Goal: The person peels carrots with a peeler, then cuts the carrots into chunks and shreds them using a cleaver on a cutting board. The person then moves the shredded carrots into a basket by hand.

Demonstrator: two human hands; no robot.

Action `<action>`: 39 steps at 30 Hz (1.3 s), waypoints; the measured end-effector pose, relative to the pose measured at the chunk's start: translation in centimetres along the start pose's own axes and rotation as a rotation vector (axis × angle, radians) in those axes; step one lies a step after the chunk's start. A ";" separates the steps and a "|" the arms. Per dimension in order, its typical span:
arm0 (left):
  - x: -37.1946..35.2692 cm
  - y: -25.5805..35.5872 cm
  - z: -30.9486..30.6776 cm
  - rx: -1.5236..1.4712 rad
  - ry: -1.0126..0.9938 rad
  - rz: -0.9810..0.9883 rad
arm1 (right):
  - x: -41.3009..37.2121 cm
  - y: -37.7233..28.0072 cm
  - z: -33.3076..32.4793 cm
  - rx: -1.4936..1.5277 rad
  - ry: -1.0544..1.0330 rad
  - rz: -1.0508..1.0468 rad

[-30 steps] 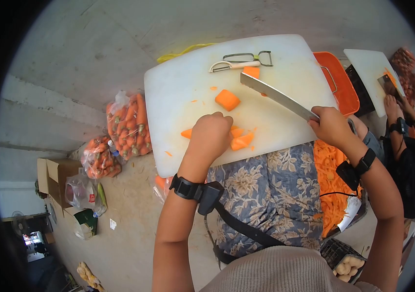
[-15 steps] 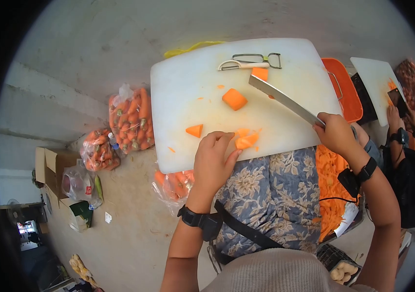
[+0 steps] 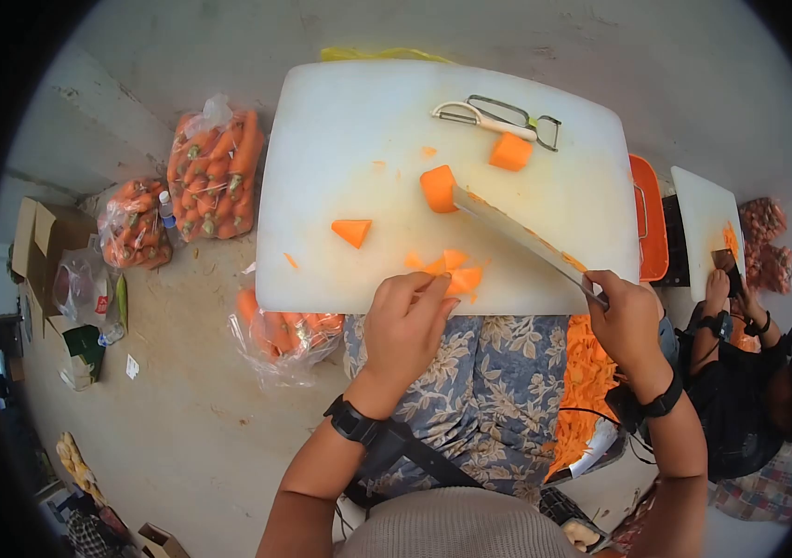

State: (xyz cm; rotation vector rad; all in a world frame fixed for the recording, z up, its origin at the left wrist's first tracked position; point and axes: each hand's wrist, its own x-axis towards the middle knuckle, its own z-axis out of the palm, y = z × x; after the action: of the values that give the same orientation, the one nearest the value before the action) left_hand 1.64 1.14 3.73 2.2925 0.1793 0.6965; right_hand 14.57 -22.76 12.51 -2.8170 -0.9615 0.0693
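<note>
Left hand (image 3: 402,325): over the near edge of the board, fingers half curled, fingertips at the carrot slices (image 3: 467,279); cannot tell whether they pinch one
Right hand (image 3: 624,314): closed around the handle end of the knife (image 3: 523,238)
Knife: slants across the cutting board (image 3: 340,139), orange scraps on the blade, tip against or just beside the middle carrot block (image 3: 437,189)
Carrot wedge (image 3: 351,232): alone, left of the block
Far carrot block (image 3: 510,151): beyond the blade, just beside the white peeler (image 3: 495,123)
Risk: blade swinging nearward could nick the left fingertips, since they sit close among small slices; a push from the tip could roll the middle block
Change vs 0.5 s ago: tip is at the middle block, no longer by the far one; left fingertips now overlap the slices
</note>
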 end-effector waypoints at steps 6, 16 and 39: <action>-0.7 -1.5 1.1 0.023 0.029 0.192 | 1.1 -4.4 -2.0 0.046 -0.033 -0.279; -1.1 -1.3 1.2 -0.210 -0.057 -0.067 | 2.2 -5.9 -1.0 0.014 -0.255 -0.363; -1.6 -1.6 2.3 -0.819 -0.086 -0.428 | 3.1 -4.8 -1.8 -0.132 -0.329 -0.410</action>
State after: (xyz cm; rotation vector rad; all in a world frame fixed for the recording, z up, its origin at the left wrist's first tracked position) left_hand 1.65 0.42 0.62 1.4294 0.2728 0.3471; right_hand 14.30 -17.39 15.14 -2.7061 -1.6520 0.4414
